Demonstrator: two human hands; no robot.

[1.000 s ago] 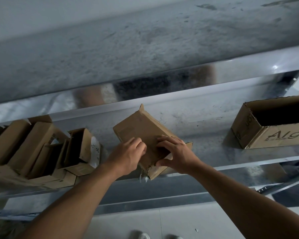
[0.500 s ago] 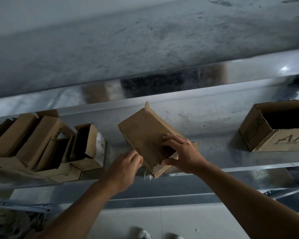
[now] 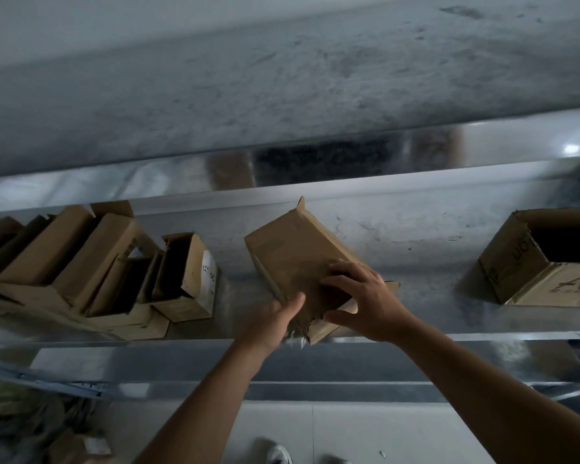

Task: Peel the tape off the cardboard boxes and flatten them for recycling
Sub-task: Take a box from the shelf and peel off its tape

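Steel shelf (image 3: 432,296), grey wall (image 3: 282,78) | right hand (image 3: 365,303) grip holds cardboard box (image 3: 292,249) | left hand (image 3: 268,323) grip blurred, cannot tell

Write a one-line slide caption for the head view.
Right hand grips a cardboard box on the metal shelf; left hand at its torn corner.

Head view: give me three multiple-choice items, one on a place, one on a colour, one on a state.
1. Where does the printed box stand relative to the middle box?
A. to its left
B. to its right
C. on top of it
2. The boxes' cardboard is:
A. brown
B. white
C. blue
3. The printed box is:
A. flattened
B. taped shut
C. open-topped

B: it sits at the right end of the shelf.
A: all the cardboard is brown.
C: its dark inside shows.
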